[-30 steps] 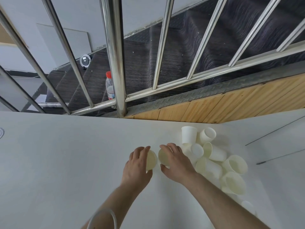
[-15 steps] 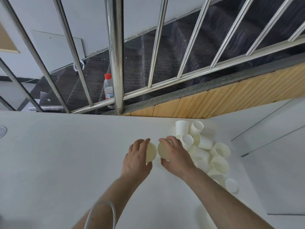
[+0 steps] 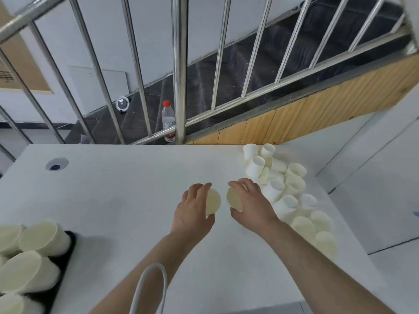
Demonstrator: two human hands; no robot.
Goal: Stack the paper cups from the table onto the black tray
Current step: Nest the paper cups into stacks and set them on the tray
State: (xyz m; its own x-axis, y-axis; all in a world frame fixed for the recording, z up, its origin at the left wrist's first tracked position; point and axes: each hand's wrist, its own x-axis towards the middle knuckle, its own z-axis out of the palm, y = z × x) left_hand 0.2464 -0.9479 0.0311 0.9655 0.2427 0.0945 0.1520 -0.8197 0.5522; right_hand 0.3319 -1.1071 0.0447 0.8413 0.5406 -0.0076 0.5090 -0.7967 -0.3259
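Paper cups [image 3: 275,189] lie heaped on the table [image 3: 113,189] at our right, and with one gripped in our left hand [image 3: 192,211] and another in our right hand [image 3: 251,202], we should nest them squarely before carrying them to the black tray [image 3: 68,250].

Two bare forearms are seen entering from the lower edge; no sleeves are worn on the parts in view. The left hand [image 3: 195,211] and the right hand [image 3: 254,206] are uncovered, and no gloves, rings, watch or wristband can be made out. A pale grey cable [image 3: 156,284] is seen looped in front of the left forearm near the lower edge, its ends cut off by the frame.
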